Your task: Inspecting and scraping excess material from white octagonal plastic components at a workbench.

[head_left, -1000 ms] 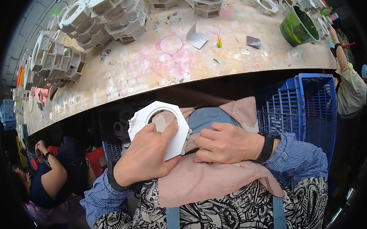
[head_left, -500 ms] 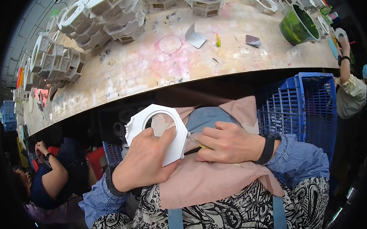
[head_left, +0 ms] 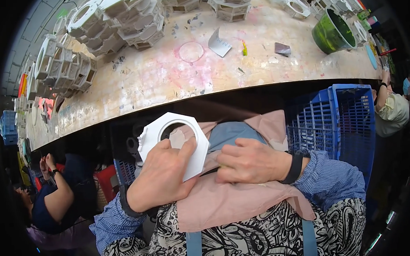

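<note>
A white octagonal plastic frame [head_left: 199, 151] with a large round hole is held above my lap. My left hand [head_left: 160, 174] grips it, with the thumb and fingers around the near side of its ring. Small raised bumps show along the frame's left edge. Just to the right, my right hand [head_left: 253, 160] is closed, knuckles up and apart from the frame. Its fingers wrap around a thin tool with a yellowish handle, now almost wholly hidden by them. Under both hands lies a pink cloth [head_left: 234, 203] across my lap.
Stacks of white octagonal frames [head_left: 138, 26] stand on the stained wooden table [head_left: 158, 84] ahead. A green bucket [head_left: 332, 31] and a folded paper card [head_left: 219, 44] are also on it. A blue crate [head_left: 333, 123] stands at my right. One person [head_left: 53, 192] sits at left, another [head_left: 392, 112] at far right.
My right hand has drawn slightly back from the frame's right edge, and the tool's pointed tip no longer shows. The frame has shifted slightly up and left, still in my left hand.
</note>
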The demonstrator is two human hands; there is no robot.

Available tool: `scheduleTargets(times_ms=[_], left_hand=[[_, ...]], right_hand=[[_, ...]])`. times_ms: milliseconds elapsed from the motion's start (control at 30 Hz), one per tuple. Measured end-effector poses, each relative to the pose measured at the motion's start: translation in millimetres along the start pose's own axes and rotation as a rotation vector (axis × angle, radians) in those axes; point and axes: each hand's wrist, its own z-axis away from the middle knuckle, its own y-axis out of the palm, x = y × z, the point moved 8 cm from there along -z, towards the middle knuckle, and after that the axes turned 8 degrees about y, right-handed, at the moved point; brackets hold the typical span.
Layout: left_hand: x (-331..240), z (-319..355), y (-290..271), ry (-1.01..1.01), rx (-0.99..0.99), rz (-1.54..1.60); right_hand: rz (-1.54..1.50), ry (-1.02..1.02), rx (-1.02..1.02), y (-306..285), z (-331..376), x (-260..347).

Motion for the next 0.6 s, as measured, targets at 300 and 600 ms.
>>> scheduleTargets(times_ms=[300,600], left_hand=[[-1,5,1,0.005,-0.002,0.037],[5,10,-7,-0.028,0.000,0.053]], right_hand=[[-0.055,-0.077,0.029,-2,0,6],[-0.026,-0.061,0.002,-11,5,-11]])
